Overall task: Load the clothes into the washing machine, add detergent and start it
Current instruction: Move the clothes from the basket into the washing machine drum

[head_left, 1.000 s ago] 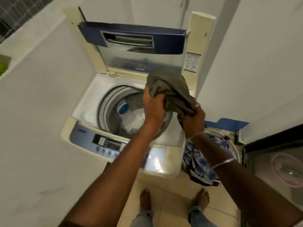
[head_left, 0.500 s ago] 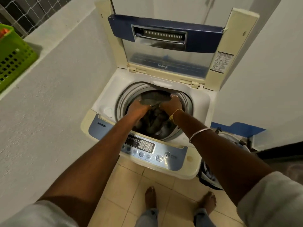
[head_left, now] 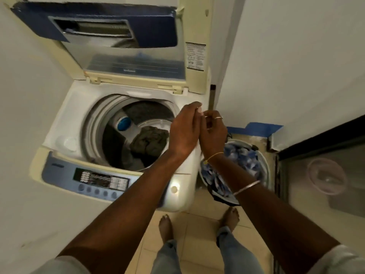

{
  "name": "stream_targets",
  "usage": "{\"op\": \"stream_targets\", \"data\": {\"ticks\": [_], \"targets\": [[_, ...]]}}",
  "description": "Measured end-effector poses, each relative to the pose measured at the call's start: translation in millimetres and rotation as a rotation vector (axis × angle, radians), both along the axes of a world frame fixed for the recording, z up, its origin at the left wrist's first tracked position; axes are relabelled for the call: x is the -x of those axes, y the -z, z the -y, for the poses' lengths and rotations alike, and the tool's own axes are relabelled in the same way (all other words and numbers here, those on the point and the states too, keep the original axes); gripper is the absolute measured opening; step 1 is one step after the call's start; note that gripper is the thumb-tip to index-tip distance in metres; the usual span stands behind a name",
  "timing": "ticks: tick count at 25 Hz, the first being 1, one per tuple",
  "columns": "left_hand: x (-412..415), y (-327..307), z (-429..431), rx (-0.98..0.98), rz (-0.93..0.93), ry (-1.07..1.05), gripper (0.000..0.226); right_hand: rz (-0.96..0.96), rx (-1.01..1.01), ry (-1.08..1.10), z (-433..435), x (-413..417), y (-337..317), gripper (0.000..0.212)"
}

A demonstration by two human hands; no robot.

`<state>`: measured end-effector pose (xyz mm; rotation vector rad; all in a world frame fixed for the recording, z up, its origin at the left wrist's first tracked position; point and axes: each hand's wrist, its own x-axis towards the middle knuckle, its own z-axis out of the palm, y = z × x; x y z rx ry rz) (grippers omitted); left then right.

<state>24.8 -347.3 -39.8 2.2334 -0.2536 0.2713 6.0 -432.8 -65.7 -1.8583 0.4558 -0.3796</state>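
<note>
Above the machine's right edge, two bare hands meet, holding nothing.

Nearest, bare feet stand on the tiled floor [head_left: 189, 230] before the washing machine [head_left: 59, 123]. Its control panel [head_left: 100, 180] faces the person. Over the rim, the left hand [head_left: 184, 131] and right hand [head_left: 213, 133] touch side by side, fingers loosely curled, empty. Just right of the machine a basket [head_left: 264, 161] holds blue-patterned clothes [head_left: 239, 157]. Down in the drum lies a crumpled grey-green garment [head_left: 148, 141]. Beyond, the lid [head_left: 118, 26] stands raised against the wall.
</note>
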Motion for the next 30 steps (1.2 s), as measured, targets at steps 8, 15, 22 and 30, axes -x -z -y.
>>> {"op": "stream_targets", "data": {"ticks": [8,15,22,30], "targets": [[14,132,132,-0.102,-0.228,0.220,0.021,-0.294,0.094,0.104,138,38,124,0.014],[33,294,149,-0.409,-0.558,0.308,0.029,-0.618,0.299,-0.174,202,62,283,0.045],[29,417,150,-0.987,-0.688,0.628,0.109,-1.014,0.583,-0.388,215,82,399,0.098],[30,443,164,-0.954,-0.574,0.570,0.041,-0.640,0.688,-0.375,215,87,415,0.023]]}}
